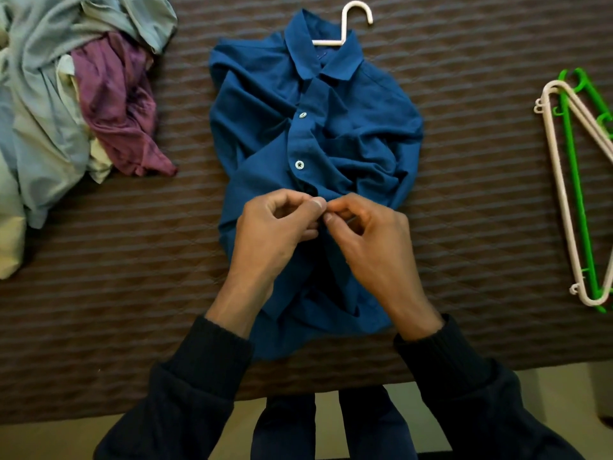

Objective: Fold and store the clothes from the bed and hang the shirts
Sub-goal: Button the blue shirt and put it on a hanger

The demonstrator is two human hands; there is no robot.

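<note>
The blue shirt [315, 154], on a white hanger [356, 14], lies on the bed [481, 194]. Its front is pinched by the left hand [275, 227] and right hand [371, 240]. A button is probably being closed; hanging likely follows.

Blue shirt [265, 127]: one, centre
Buttons [299, 165]: two showing
Hangers: three; one [356, 14] at 12 o'clock, two at 3 o'clock, white [560, 180] over green [575, 174]
Clothes pile [66, 104]: one, 10 o'clock
Hands: two, left [275, 227], right [371, 240]
</note>
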